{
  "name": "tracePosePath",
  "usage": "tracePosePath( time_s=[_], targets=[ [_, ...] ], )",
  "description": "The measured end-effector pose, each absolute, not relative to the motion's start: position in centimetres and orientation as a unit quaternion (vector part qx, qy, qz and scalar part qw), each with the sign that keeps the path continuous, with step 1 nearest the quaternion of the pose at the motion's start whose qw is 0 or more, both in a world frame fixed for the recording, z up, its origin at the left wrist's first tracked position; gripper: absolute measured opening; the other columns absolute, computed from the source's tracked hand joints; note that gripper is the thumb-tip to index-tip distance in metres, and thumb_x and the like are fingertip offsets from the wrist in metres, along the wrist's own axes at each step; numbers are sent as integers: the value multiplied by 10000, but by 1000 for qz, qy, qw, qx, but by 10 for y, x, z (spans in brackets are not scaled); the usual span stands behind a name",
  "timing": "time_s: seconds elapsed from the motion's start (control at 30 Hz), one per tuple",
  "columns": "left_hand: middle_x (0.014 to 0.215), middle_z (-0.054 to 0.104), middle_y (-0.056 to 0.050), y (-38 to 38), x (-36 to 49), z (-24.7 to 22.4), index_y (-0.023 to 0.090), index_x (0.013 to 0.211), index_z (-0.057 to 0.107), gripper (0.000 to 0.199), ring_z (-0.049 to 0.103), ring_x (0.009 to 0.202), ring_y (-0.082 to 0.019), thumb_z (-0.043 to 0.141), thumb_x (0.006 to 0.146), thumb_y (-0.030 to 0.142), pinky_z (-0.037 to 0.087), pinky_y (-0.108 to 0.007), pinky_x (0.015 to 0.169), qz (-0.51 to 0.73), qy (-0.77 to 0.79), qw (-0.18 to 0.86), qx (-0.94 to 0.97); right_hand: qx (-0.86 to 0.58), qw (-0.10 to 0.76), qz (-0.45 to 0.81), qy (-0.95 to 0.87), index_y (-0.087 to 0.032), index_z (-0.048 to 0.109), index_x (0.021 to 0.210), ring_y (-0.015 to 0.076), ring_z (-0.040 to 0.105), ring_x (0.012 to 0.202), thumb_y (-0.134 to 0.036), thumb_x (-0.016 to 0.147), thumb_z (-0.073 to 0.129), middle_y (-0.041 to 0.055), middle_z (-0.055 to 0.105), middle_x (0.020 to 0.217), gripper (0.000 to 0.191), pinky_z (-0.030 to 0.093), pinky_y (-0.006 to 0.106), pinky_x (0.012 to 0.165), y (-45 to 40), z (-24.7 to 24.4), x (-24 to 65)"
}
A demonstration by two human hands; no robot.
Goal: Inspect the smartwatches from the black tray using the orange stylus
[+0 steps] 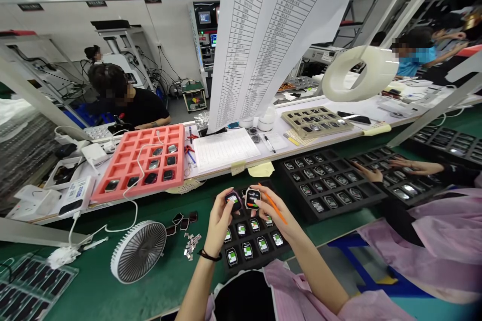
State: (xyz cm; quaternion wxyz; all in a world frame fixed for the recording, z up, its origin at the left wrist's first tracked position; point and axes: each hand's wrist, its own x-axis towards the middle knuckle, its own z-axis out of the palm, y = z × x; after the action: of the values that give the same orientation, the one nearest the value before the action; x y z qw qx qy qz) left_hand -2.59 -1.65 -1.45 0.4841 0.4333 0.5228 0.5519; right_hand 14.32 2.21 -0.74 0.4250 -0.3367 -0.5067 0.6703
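Observation:
My left hand (218, 220) is closed around a dark square smartwatch case (233, 202), its screen lit and my thumb on the glass. In my right hand (280, 215) is a smartwatch case with a pale rim (252, 194), thumb also on its lit screen. A slim orange stick (274, 205), perhaps a pen or pry tool, runs between the fingers of that same hand. The two cases are held side by side above a black foam tray (241, 265). Several watch cases with green and white screens, such as this one (247, 250), lie in its slots.
Left of the tray are loose dark watch parts (184, 223), small silvery pieces (191, 247) and a white fan (138, 252). A pink tray (139, 155) and paper sheet (226, 149) lie on the shelf. At right, a co-worker's hands (414, 165) are over another black tray.

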Motion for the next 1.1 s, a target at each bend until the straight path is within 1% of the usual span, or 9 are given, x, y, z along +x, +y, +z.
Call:
tracePosePath(
  time_s=[0.23, 0.4, 0.6, 0.67, 0.73, 0.87, 0.97, 1.03, 1.1],
  targets=[
    [983, 585, -35, -15, -25, -18, 219, 1161, 575, 448, 417, 569, -63, 595, 824, 513, 351, -179, 469, 567, 507, 482, 435, -334, 414, 680, -504, -263, 553, 1143, 125, 580, 650, -363, 827, 646, 38, 609, 954, 345, 327, 236, 457, 23, -9, 144],
    [751, 542, 4, -16, -25, -16, 200, 1108, 615, 417, 436, 535, -73, 517, 870, 528, 316, -185, 452, 559, 527, 484, 419, -338, 419, 677, -501, -258, 553, 1135, 121, 576, 634, -364, 820, 652, 46, 616, 988, 347, 314, 240, 454, 23, -8, 144],
    [713, 549, -3, -16, -26, -14, 173, 1071, 625, 413, 510, 558, -99, 523, 868, 518, 322, -191, 447, 550, 531, 489, 419, -338, 419, 679, -499, -249, 550, 1138, 125, 584, 644, -366, 822, 647, 41, 614, 971, 351, 310, 243, 457, 21, -7, 144],
    [769, 569, -12, -16, -26, -15, 185, 1143, 596, 418, 502, 558, -91, 525, 873, 497, 336, -194, 454, 548, 526, 487, 431, -338, 423, 675, -501, -250, 553, 1136, 130, 587, 642, -373, 822, 645, 33, 610, 927, 350, 306, 243, 453, 21, -7, 144],
    [920, 603, -39, -16, -26, -17, 206, 1216, 553, 432, 508, 584, -85, 538, 872, 467, 366, -197, 472, 551, 518, 483, 441, -340, 425, 671, -503, -252, 555, 1135, 131, 587, 637, -374, 821, 643, 34, 612, 926, 349, 304, 244, 449, 22, -7, 143],
    [1222, 562, -95, -16, -24, -21, 224, 1292, 476, 506, 603, 815, -140, 605, 837, 402, 487, -225, 621, 562, 495, 485, 450, -343, 424, 668, -506, -257, 560, 1134, 126, 582, 638, -368, 825, 636, 53, 622, 1008, 337, 317, 244, 454, 21, -6, 143],
    [1235, 566, -99, -16, -23, -21, 215, 1278, 482, 519, 607, 945, -179, 643, 810, 370, 527, -277, 769, 568, 490, 482, 452, -345, 422, 667, -507, -255, 558, 1140, 128, 582, 645, -372, 826, 636, 55, 624, 1007, 344, 325, 245, 461, 21, -5, 144],
    [1199, 589, -94, -16, -23, -18, 208, 1239, 519, 474, 607, 946, -185, 638, 814, 380, 539, -278, 757, 566, 499, 481, 446, -345, 421, 668, -507, -253, 553, 1142, 132, 583, 651, -377, 827, 637, 50, 622, 986, 349, 321, 246, 461, 21, -6, 144],
    [1116, 622, -84, -17, -23, -14, 203, 1184, 565, 419, 610, 860, -168, 615, 826, 413, 542, -254, 675, 562, 514, 480, 435, -344, 421, 669, -507, -253, 550, 1141, 133, 584, 654, -378, 829, 635, 42, 617, 961, 346, 314, 244, 461, 21, -6, 144]
  ],
)
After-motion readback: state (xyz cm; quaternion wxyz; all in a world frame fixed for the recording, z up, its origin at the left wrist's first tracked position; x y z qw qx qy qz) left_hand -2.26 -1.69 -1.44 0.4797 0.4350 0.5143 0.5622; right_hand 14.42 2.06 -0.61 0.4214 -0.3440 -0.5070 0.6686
